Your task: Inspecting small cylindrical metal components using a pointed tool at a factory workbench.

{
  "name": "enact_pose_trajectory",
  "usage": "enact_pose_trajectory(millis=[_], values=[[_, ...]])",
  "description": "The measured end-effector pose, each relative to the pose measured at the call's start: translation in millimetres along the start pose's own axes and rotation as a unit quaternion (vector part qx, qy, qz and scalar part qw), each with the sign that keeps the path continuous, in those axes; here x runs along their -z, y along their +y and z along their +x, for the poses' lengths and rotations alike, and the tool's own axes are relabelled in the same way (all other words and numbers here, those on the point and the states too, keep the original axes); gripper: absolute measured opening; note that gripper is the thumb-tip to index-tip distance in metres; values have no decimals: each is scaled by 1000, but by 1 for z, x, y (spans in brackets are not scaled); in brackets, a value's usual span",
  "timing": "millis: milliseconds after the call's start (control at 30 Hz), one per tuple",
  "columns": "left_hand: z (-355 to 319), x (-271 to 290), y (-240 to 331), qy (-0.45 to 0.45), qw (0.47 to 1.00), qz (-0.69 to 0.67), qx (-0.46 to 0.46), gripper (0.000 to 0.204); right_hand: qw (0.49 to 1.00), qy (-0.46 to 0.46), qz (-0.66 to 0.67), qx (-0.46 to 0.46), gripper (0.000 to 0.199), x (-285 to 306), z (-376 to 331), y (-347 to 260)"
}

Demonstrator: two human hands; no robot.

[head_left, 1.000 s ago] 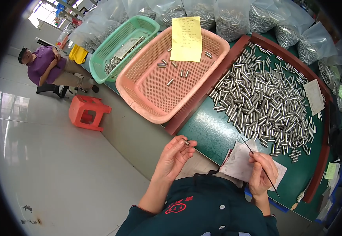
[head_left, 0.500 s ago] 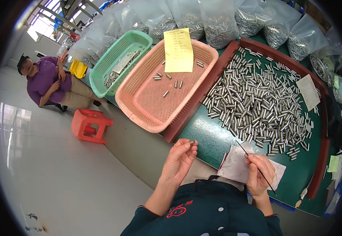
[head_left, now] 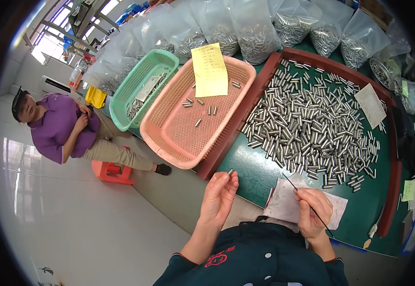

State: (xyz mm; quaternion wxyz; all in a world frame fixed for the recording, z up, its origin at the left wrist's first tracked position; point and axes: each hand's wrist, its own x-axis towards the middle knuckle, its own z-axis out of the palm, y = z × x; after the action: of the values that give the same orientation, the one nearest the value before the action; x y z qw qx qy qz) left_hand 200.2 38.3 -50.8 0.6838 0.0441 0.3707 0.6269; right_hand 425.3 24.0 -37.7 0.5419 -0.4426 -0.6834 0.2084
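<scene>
My left hand [head_left: 218, 196] is closed, pinching a small metal pin [head_left: 231, 171] between thumb and fingertips just off the table's near edge. In my right hand [head_left: 314, 212] is a thin dark rod [head_left: 289, 181], gripped like a pen, with its tip slanting up and left, apart from the pin. Under that hand lies a stained white cloth [head_left: 284, 204] on the green table [head_left: 241, 159]. Beyond it spreads a large heap of shiny metal pins [head_left: 307, 124], with a pale card [head_left: 370, 106] at its right side.
A dark red wooden border [head_left: 219, 151] frames the heap. To its left stand a pink basket [head_left: 169, 159] holding several pins and a yellow note [head_left: 211, 71], then a green basket [head_left: 121, 125]. Clear bags [head_left: 253, 35] of pins line the back. A person in purple [head_left: 64, 126] stands left, beside a red stool [head_left: 107, 175].
The person at the left has come nearer, now partly in front of the stool. The view has shifted slightly. My hands keep their grips, and the pin in my left hand points more upward.
</scene>
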Motion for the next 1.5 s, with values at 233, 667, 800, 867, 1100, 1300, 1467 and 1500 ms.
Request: enact_pose_trajectory(millis=[233, 667, 800, 867, 1100, 1300, 1467, 1500], values=[[0, -4, -2, 17, 999, 40, -17, 9, 1000, -6, 2, 19, 10, 1, 2, 0], [20, -52, 74, 105, 354, 695, -617, 18, 1000, 12, 6, 25, 10, 0, 3, 0], [20, -57, 40, -8, 486, 686, -542, 15, 1000, 10, -1, 23, 10, 1, 5, 1], [29, -61, 19, -109, 488, 705, -503, 14, 1000, 7, -5, 24, 10, 2, 5, 4], [63, -56, -12, -137, 476, 735, -462, 10, 1000, 8, -9, 26, 17, 2, 5, 5], [66, -55, -15, -132, 449, 782, -413, 18, 1000, 5, -4, 22, 14, 2, 3, 2], [65, -50, -15, -134, 449, 795, -385, 13, 1000, 4, -11, 17, 12, 2, 2, 2], [64, -48, -15, -134, 448, 796, -385, 13, 1000, 2, -10, 15, 12, 2, 1, 2]])
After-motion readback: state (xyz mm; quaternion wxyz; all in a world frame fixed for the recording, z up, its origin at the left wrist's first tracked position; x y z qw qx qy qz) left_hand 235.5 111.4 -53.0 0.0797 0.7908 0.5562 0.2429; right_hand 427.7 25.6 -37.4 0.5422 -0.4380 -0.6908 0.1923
